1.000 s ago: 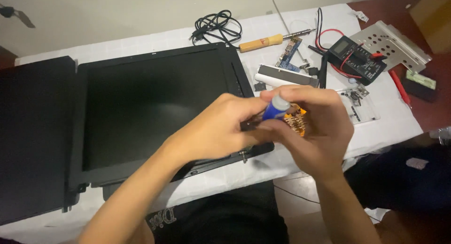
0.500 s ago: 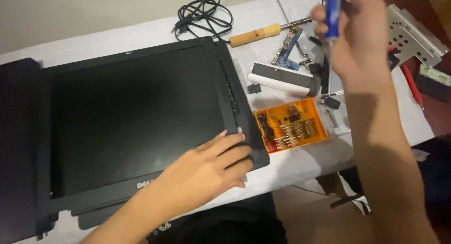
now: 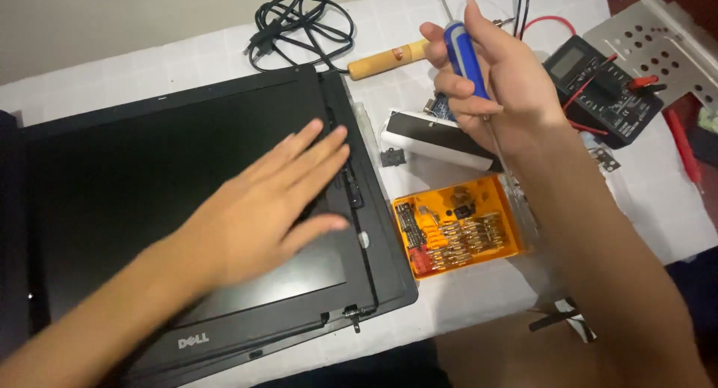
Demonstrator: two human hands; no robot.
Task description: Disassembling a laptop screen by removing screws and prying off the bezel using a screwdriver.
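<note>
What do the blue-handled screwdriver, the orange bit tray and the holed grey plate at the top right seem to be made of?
Screwdriver in the right hand: handle looks like glossy blue plastic, with a thin bare-metal shaft.
Bit tray: probably moulded plastic, bright orange and slightly translucent.
Holed plate: likely sheet metal, dull grey with punched round holes.

Orange bit case [image 3: 458,235] and white box [image 3: 441,140] crowd the screen's right

left hand [image 3: 277,201]: flat, fingers spread | right hand [image 3: 497,81]: raised, fingers curled closed
</note>
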